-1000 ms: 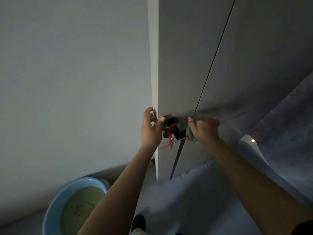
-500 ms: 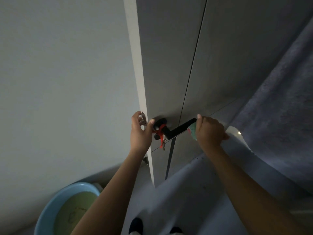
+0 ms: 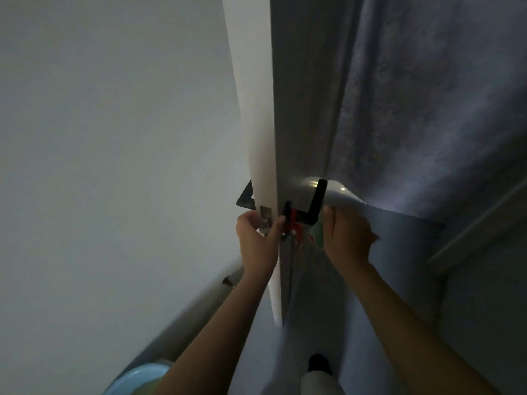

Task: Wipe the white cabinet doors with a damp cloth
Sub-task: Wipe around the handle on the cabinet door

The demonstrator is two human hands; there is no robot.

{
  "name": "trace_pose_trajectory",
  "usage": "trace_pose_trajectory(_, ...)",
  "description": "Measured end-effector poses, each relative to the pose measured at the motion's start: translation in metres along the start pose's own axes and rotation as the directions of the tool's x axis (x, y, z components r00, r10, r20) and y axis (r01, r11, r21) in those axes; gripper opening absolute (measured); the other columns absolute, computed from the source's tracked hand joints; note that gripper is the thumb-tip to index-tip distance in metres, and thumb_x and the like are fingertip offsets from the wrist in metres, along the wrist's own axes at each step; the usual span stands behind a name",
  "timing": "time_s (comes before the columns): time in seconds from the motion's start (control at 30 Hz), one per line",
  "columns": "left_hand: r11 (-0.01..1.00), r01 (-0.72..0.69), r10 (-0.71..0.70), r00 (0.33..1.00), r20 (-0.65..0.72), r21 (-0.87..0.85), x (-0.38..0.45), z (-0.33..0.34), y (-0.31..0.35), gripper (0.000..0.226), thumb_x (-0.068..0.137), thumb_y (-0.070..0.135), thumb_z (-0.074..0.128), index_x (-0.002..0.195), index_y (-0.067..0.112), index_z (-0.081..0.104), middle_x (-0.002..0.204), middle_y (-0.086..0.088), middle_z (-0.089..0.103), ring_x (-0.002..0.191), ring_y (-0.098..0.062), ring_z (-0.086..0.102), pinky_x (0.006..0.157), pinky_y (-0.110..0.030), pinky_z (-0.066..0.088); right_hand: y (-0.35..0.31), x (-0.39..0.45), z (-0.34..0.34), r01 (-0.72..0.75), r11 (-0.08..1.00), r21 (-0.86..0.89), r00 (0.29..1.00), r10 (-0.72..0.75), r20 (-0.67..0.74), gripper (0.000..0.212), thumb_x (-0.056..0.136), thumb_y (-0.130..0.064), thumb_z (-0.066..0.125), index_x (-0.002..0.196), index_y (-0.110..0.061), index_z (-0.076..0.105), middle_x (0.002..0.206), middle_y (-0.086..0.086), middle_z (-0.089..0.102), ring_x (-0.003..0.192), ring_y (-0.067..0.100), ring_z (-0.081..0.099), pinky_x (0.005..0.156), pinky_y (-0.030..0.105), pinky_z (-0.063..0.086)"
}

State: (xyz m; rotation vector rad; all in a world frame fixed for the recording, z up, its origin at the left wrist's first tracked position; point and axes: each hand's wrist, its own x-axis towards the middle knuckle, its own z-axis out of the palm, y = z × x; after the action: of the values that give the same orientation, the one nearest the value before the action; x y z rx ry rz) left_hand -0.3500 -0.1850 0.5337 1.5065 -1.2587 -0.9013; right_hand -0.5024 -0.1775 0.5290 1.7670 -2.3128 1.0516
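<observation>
A white door [image 3: 253, 115] stands edge-on in the middle of the view, its face [image 3: 302, 109] in shadow to the right. My left hand [image 3: 258, 240] grips the door's edge at the metal latch plate [image 3: 265, 216]. A black lever handle [image 3: 315, 203] sticks out of the face, with a red string [image 3: 293, 223] tied at its base. My right hand [image 3: 346, 238] holds a green cloth [image 3: 317, 233] just below and right of that handle. A second black handle [image 3: 245, 199] shows on the door's far side.
A plain wall [image 3: 114, 138] fills the left. A light blue basin [image 3: 134, 377] of greenish water sits on the floor at the bottom left. A grey-blue textured wall [image 3: 442, 95] rises on the right. My foot [image 3: 319, 363] stands near the door's bottom.
The door has swung so that I now see it nearly edge-on. The far-side handle has come into view. My right hand with the cloth stays by the lever handle.
</observation>
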Motion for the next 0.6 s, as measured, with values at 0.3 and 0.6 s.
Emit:
trace_pose_trajectory(0.3, 0.996, -0.050, 0.071, 0.932, 0.356, -0.068, -0.046, 0.033, 0.015, 0.026, 0.097, 0.033, 0.048, 0.118, 0.019, 0.044, 0.120, 0.001, 0.053, 0.108, -0.011, 0.054, 0.094, -0.034, 0.049, 0.044, -0.074, -0.052, -0.233, 0.964, -0.130, 0.972, 0.230, -0.040, 0.067, 0.097, -0.048, 0.014, 0.078, -0.005, 0.062, 0.077, 0.014, 0.061, 0.076, 0.030, 0.056, 0.069, 0.036, 0.039)
trace_pose_trajectory(0.6, 0.990, -0.136, 0.131, 0.788, 0.601, -0.037, -0.063, 0.080, 0.053, 0.035, 0.103, 0.035, 0.031, 0.105, 0.019, 0.061, 0.102, -0.003, 0.069, 0.093, -0.013, 0.065, 0.078, -0.037, 0.056, 0.071, -0.071, -0.085, -0.294, 0.955, 0.044, 0.937, 0.297, -0.184, 0.034, 0.099, -0.021, 0.044, 0.065, -0.020, 0.045, 0.062, 0.002, 0.044, 0.063, 0.021, 0.044, 0.063, 0.044, 0.047)
